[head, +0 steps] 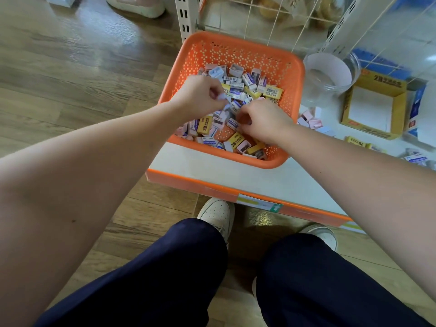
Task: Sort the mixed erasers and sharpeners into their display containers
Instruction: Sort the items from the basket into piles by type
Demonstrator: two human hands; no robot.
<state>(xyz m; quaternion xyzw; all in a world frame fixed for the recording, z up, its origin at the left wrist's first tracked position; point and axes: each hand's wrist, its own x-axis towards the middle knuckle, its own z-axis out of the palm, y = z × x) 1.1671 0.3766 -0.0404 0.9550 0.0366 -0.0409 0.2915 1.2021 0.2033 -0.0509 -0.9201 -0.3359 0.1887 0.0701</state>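
An orange perforated basket (238, 47) on a white shelf holds several mixed erasers and sharpeners (253, 84), yellow, pink, white and blue. Both hands are inside it. My left hand (200, 95) is curled and pinches a few small pale pieces (223, 97) above the pile. My right hand (264, 121) is curled with its fingertips down among the items, on a blue-and-white eraser (233, 123); what its fingers hold is hidden. To the right stand a clear plastic jar (328, 74) and an open yellow display box (372, 109).
Loose pink sharpeners (309, 120) and yellow erasers (357, 142) lie on the white shelf (212, 166) beside the basket. A wire grid (271, 17) rises behind. My legs and shoes stand on the wooden floor below the shelf's orange front edge. Another person's shoe (136, 5) is at the top.
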